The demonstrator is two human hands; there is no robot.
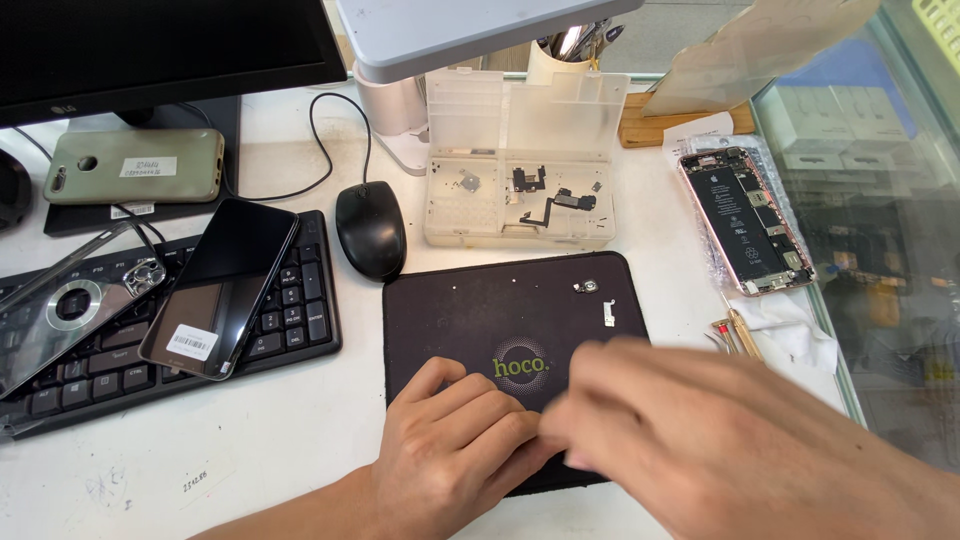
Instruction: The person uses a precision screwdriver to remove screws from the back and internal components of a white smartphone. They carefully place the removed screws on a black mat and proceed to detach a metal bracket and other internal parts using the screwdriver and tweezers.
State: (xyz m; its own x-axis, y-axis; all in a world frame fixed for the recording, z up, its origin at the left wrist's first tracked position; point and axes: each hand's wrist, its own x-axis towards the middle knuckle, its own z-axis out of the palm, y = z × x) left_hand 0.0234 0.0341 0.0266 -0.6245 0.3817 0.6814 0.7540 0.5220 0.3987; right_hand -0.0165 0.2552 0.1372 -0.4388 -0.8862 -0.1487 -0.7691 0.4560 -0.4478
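Observation:
My left hand (450, 450) rests on the near edge of a black work mat (500, 310), fingers curled, fingertips meeting my right hand. My right hand (700, 440) is blurred and covers the mat's near right corner; whatever lies between the fingers is hidden. Two small metal parts (597, 298) lie on the mat's far right. An opened phone (748, 220) with its battery exposed lies to the right of the mat.
A clear parts tray (520, 160) with small components stands behind the mat, beside a black mouse (370, 228). A keyboard (300, 310) at left carries a dark phone (220, 285) and a clear case (65, 305). Another phone (132, 165) lies under the monitor. Screwdrivers (738, 332) lie at right.

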